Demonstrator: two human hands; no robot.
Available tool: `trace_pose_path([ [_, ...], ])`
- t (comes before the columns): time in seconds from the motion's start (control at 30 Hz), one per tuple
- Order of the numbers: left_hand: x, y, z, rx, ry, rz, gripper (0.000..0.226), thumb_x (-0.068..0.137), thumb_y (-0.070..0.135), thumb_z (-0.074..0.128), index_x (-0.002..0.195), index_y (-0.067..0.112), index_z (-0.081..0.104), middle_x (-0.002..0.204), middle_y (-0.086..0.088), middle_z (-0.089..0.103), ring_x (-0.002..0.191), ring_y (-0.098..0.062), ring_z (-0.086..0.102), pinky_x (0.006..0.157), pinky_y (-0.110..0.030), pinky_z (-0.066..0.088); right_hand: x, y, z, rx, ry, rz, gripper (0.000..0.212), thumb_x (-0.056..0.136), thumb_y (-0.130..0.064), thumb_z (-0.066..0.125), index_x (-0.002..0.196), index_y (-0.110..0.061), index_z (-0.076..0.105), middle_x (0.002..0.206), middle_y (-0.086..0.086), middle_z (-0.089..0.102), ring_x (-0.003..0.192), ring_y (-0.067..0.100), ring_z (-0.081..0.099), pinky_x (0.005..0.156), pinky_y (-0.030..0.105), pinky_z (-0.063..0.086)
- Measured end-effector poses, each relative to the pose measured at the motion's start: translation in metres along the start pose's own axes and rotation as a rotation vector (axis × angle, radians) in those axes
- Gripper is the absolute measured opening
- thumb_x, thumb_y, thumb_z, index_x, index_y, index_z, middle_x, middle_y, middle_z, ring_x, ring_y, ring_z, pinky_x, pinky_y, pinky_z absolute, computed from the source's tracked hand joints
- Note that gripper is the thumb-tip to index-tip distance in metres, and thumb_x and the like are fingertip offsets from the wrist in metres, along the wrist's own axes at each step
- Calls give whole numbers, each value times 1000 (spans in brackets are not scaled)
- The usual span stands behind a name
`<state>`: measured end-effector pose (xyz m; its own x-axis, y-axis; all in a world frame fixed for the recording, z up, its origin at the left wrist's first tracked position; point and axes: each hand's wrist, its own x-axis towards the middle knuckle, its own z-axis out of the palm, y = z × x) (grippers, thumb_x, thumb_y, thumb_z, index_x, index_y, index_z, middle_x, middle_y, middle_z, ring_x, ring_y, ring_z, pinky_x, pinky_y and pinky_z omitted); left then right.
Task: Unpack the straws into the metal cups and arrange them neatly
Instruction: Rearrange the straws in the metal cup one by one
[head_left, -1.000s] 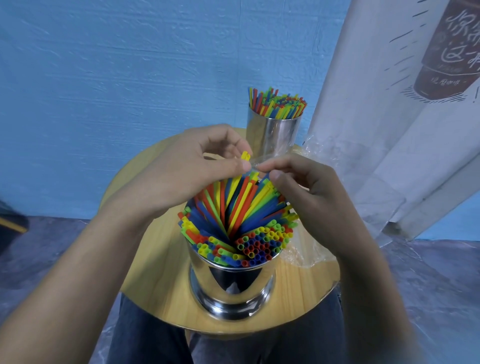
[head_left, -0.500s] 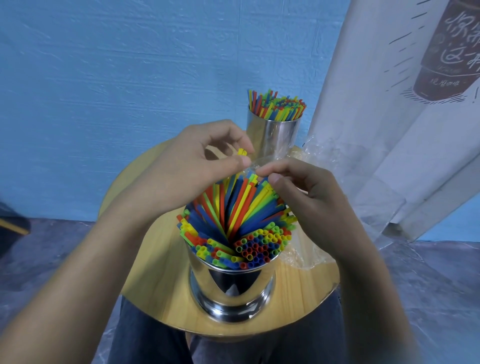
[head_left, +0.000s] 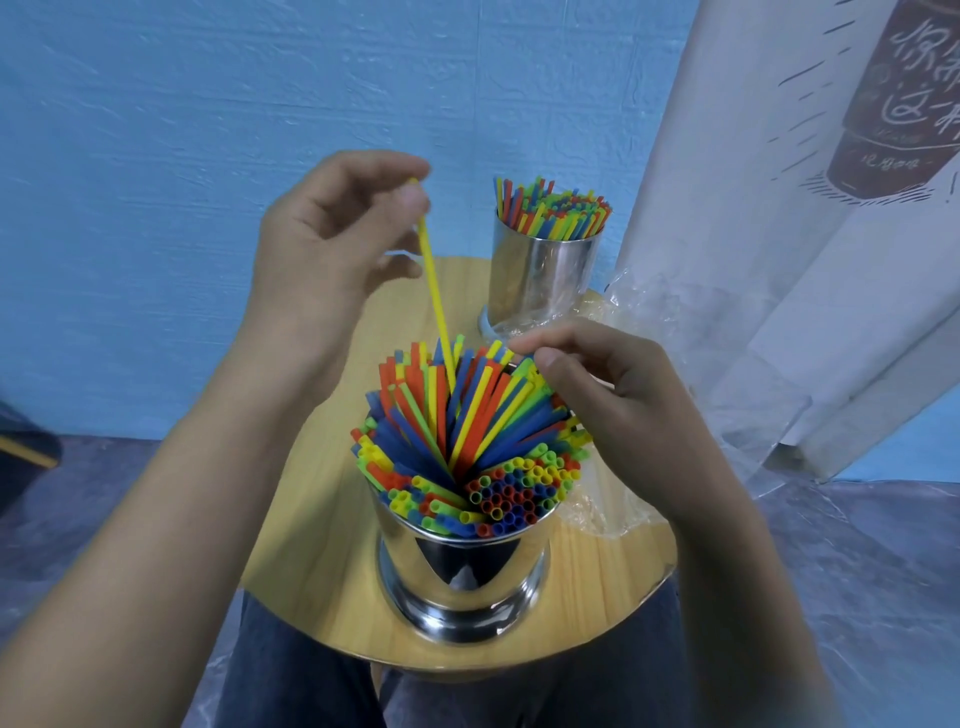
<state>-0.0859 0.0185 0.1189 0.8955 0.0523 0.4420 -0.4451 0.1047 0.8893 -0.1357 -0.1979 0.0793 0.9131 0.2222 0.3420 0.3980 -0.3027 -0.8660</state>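
Arranging step. Left hand (head_left: 322, 249) fingers pinch yellow straw (head_left: 434, 291) top; lower end among straws (head_left: 467, 441) in near cup (head_left: 462, 582) on desk (head_left: 322, 545). Right hand (head_left: 623, 400) fingers curl at tips, pinch unclear. Next: seat straw upright in gap.

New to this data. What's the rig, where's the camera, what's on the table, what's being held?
There is no robot. One wide-angle camera sits on a person's head and looks down at their bare hands. A round wooden table holds two metal cups packed with coloured straws, a near cup and a far cup. A clear plastic wrapper lies on the right. The left hand pinches one yellow straw, whose lower end sits among the near cup's straws. The right hand has curled fingers at the straw tips; whether it grips one is unclear.
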Motion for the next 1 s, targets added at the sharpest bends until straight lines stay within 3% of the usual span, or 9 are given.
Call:
trace_pose_path([
  [0.3, 3, -11, -13, -282, 261, -150, 6, 101, 12, 62, 104, 16, 64, 91, 3, 64, 75, -13, 63, 71, -24, 52, 1, 2, 0, -13, 18, 30, 23, 99, -30, 53, 105, -32, 74, 92, -15, 73, 99, 13, 70, 74, 28, 60],
  [0.5, 0, -21, -17, -312, 282, -230, 4, 99, 15, 66, 98, 17, 64, 91, 2, 66, 78, -13, 66, 77, -24, 55, 1, -2, 0, 44, 25, 12, 25, 105, -11, 55, 102, -24, 76, 93, -8, 75, 93, 9, 72, 69, 17, 55],
  [0.8, -9, -31, -21, -315, 336, -299, 6, 98, 15, 67, 99, 16, 61, 92, 2, 68, 78, -15, 71, 80, -23, 57, 2, -4, 3, 72, 79, 45, 18, 94, -34, 60, 99, -25, 75, 96, -12, 74, 92, 3, 72, 66, 14, 54],
  [1.0, -10, -28, -19, -392, 323, -372, 8, 97, 16, 68, 94, 16, 61, 83, 3, 71, 80, -14, 75, 76, -19, 57, 1, -2, 2, 100, 211, -44, 14, 94, -31, 64, 99, -25, 76, 94, -6, 77, 95, 16, 73, 75, 22, 56],
])
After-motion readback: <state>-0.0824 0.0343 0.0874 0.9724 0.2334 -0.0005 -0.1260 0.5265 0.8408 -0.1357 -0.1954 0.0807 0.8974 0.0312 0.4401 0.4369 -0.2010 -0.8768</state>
